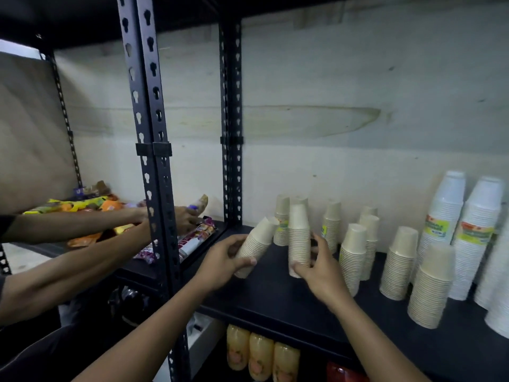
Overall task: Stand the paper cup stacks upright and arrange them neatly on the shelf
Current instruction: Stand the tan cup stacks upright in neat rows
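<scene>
I note the left hand (223,260) with fingers curled round the lower end of a tilted stack (257,245), whose top leans toward the right hand (316,268). That hand's fingers and thumb grip the base of an upright stack (298,238) on the shelf (275,293). Beyond the right fingertips, other stacks (354,255) stand upright.

dim, soft-focus wide-angle view, bowed edges
</scene>
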`<state>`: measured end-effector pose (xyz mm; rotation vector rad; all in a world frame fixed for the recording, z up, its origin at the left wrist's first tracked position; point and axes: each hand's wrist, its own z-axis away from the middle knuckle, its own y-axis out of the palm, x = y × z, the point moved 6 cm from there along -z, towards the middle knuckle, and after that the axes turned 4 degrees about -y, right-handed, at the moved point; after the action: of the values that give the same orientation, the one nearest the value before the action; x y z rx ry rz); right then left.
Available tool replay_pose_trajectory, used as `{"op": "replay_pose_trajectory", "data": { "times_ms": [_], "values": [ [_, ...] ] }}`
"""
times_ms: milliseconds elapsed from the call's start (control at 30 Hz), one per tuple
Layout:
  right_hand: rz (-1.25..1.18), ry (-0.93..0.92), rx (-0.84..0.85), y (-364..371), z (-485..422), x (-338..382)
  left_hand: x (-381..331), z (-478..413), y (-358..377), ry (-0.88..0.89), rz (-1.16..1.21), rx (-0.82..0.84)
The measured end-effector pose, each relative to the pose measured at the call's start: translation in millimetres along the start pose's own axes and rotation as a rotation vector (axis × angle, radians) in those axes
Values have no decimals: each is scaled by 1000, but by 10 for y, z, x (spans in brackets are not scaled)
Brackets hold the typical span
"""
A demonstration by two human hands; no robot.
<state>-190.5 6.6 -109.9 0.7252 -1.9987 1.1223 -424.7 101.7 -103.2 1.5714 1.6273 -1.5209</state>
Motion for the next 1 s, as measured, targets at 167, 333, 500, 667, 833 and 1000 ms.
{"op": "replay_pose_trajectory", "data": {
  "times_ms": [167,333,500,667,833,1000],
  "values": [
    [19,23,48,70,-9,-200,57,-29,243,-34,48,13],
    [25,33,78,98,-16,-279,221,-17,355,-73,196,59],
    [31,26,71,129,-38,-336,309,-16,369,-117,281,123],
    [2,50,66,162,-96,-391,309,-68,384,-117,316,181],
    [-27,79,99,174,-210,-410,324,-235,445,-131,324,202],
    [-117,101,78,225,-299,-423,328,-359,634,-174,220,263]
  ]
}}
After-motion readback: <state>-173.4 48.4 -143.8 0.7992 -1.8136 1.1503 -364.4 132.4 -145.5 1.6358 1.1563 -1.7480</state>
